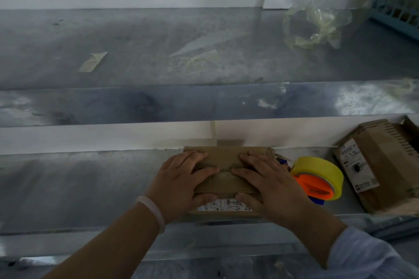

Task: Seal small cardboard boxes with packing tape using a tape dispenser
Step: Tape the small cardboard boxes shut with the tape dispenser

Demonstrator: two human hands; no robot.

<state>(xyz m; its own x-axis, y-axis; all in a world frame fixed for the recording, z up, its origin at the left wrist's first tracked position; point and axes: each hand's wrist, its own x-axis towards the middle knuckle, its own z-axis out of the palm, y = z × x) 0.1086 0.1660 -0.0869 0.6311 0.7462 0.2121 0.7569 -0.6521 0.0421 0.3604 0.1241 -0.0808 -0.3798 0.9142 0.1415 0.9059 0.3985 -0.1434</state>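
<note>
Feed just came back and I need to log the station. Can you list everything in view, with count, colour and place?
small cardboard box: 1, brown, white label on near face, centre of lower shelf, under both hands
tape dispenser: 1, yellow roll, orange hub, blue body, just right of that box
second cardboard box: 1, brown, white labels, far right of lower shelf
lower shelf: 1, grey metal, nearest
upper shelf: 1, grey metal, behind
tape scraps: several, pale, stuck on upper shelf
crumpled tape wad: 1, clear yellowish, upper shelf, right
crate: 1, teal, top right corner, partly cut off
bracelet: 1, white, left wrist
left hand: 1, pressing the box's left half
right hand: 1, pale sleeve, pressing its right half
</note>
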